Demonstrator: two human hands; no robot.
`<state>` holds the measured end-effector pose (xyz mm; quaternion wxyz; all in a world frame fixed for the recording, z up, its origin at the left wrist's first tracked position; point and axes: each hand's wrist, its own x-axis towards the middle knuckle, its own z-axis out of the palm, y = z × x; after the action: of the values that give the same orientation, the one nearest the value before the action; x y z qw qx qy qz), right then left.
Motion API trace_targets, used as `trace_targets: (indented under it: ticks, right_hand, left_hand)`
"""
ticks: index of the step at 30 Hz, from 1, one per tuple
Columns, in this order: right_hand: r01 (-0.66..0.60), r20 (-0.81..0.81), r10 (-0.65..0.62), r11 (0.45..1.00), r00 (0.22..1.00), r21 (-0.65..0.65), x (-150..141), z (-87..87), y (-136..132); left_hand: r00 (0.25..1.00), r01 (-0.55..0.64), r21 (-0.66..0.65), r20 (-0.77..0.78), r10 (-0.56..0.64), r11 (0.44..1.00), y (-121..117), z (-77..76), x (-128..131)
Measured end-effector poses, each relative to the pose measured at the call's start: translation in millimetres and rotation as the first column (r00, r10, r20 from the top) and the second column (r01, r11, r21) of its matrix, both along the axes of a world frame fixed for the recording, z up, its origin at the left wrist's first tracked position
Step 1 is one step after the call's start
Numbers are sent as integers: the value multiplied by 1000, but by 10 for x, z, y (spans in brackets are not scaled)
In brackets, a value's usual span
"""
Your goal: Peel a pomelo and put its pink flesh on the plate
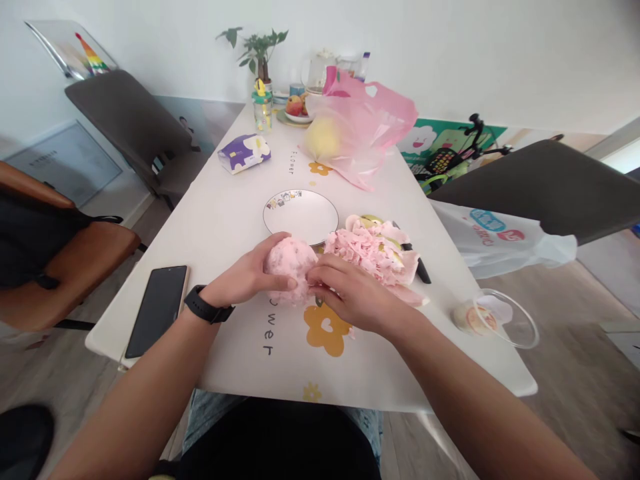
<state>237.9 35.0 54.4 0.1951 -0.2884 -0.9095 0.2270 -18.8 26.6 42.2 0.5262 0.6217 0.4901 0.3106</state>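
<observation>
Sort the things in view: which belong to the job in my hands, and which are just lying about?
Likely part of the job:
round pink fruit, in the left hand, right hand touching it
heap of pink peel
plate, probably
black handle beside the peel, probably

Likely just lying about:
phone
purple packet
pink bag
potted plant

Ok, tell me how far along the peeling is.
Well along, by the look of it. Done: the thick skin seems to be off, judging by the peel pile beside the fruit. In hand: the left hand holds the fruit while the right hand works at its side. Left: pink pith covers much of what shows, so stripping that probably remains.
</observation>
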Motion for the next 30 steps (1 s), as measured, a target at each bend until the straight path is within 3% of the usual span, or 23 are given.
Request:
trace_targets:
  ticks: [5,12,18,24,30]
  right_hand:
    - [-6,-9,6,1000,1000,2,6,13,-50]
    - [139,16,-138,978,990,-158,-4,82,-168]
    - [103,68,-98,992,993,-69,-32,64,-138]
    - [99,-93,-107,992,990,-79,-3,1,-97]
    - [39,58,-43,997,997,64,-18,52,-44]
  left_hand:
    - [1000,-4,17,-6,4,1000,-20,7,23]
    - [1000,-19,58,-4,20,998,-50,14,61]
    - [998,-34,47,-45,36,998,-46,24,65]
    - [997,6,23,70,-7,1000,-19,-8,13]
    - [998,8,23,60,-9,1000,-2,-47,-23]
